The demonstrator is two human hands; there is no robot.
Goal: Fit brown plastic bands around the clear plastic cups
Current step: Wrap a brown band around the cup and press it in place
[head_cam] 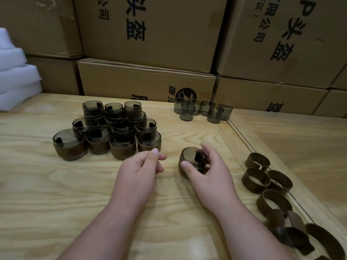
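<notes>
- Your right hand (207, 171) grips a smoky clear plastic cup (191, 162) with a brown plastic band around its lower wall; thumb on the near side, fingers curled over the far rim. The cup sits low over the pale wooden table (56, 194); whether it touches the surface cannot be told.
- Your left hand (142, 167) hovers just beside the cup, fingers loosely curled, thumb against the fingertips. It appears to hold nothing.
- Step in hand, as a judgement: the band on this cup looks seated, tab tucked inside the rim, so the unit is ready to be put down.
- Ahead and to the left of your left hand stands the stacked cluster of banded cups (112, 132). Place the finished cup at its near edge, beside the front row, without knocking the upper tier.
- Ahead of your right hand, well apart, stand the bare clear plastic cups (203, 109). Take the next cup from the nearest of these.
- To the right of your right hand lie the loose brown plastic bands (270, 186), several overlapping. Lift one clear of its neighbours before you fit it.
- Behind the table, brown cardboard boxes (150, 34) are stacked.
</notes>
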